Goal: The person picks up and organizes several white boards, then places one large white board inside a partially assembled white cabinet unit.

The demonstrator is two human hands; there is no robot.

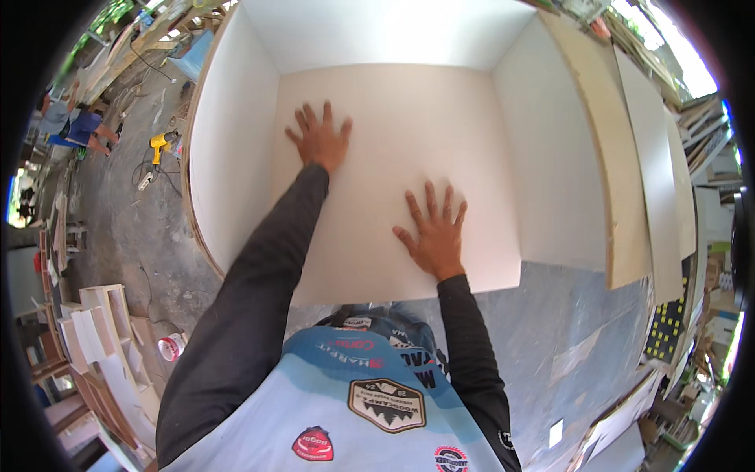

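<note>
In front of me stands a large open cabinet box with white inner walls: a left panel (233,141), a right panel (546,149) and a far panel (385,31). Between these walls lies a pale pinkish-beige sheet (393,141), its near edge reaching toward my body. My left hand (321,141) rests flat on the sheet's left part, fingers spread. Nearer and to the right, my right hand (435,236) also lies flat on the sheet, fingers apart. Neither hand holds anything. What lies beneath the sheet is hidden.
A yellow heat gun or drill-like tool (160,145) with a cord lies on the concrete floor (126,228) at left. Close by are a red-and-white tub (171,346) and wooden frames (110,338). Boards (641,165) lean along the right. Another person (79,126) is at far left.
</note>
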